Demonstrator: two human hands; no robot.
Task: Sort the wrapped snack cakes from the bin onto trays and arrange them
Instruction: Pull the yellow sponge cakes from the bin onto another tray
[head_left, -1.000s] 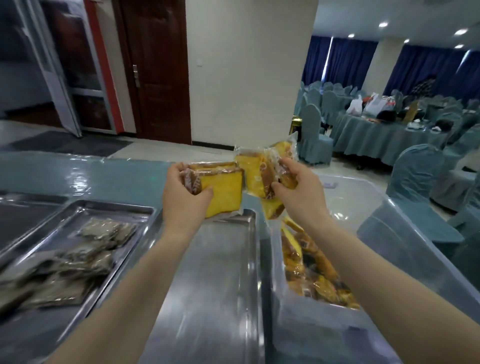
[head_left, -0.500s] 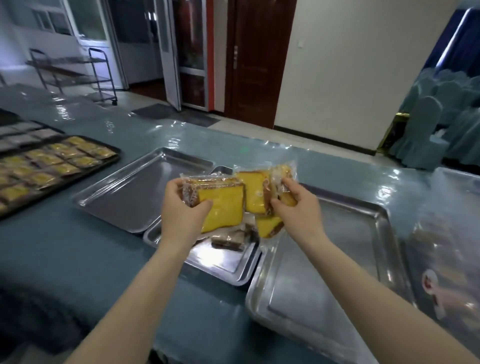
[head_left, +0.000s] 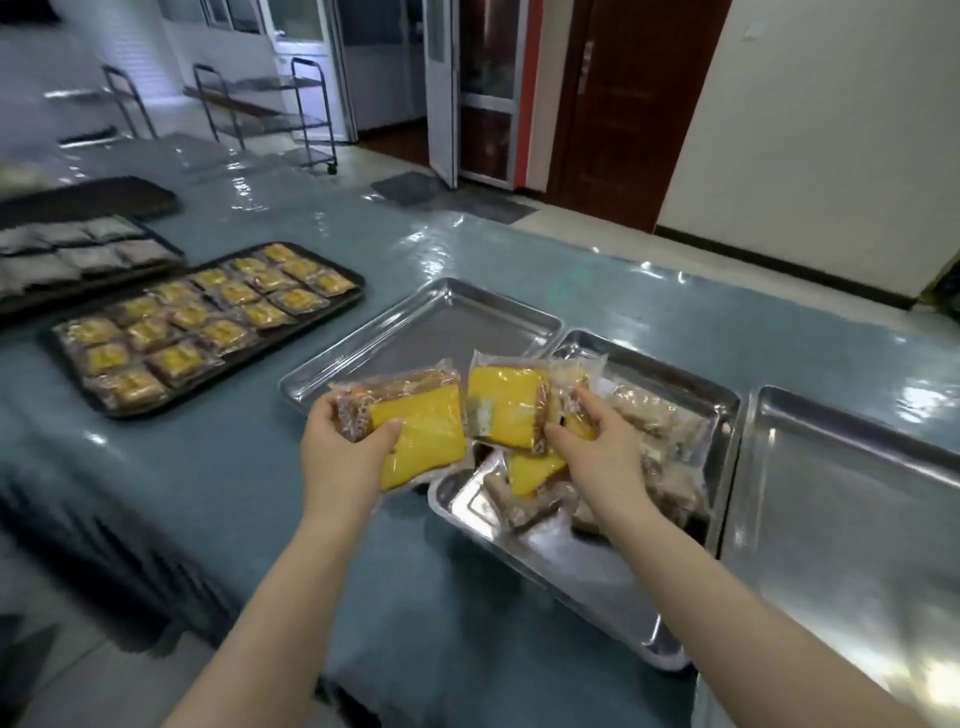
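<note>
My left hand (head_left: 345, 452) grips a stack of yellow wrapped snack cakes (head_left: 421, 431) above the table's front, just left of a steel tray (head_left: 587, 582). My right hand (head_left: 597, 447) holds several more yellow wrapped cakes (head_left: 506, 405) over that tray, which carries pale brownish wrapped cakes (head_left: 660, 431). Behind it lies an empty steel tray (head_left: 431, 332). A black tray (head_left: 202, 327) at the left holds rows of yellow wrapped cakes. The bin is out of view.
Another steel tray (head_left: 841, 499) lies at the right. A far-left black tray (head_left: 78, 254) holds grey wrapped packets. The table has a shiny teal cover (head_left: 223, 467). Wire trolleys (head_left: 291, 114) and doors stand behind.
My view has swung left from the bin toward the trays. Both hands have carried their cakes along and now sit lower, over the near steel tray and table front.
</note>
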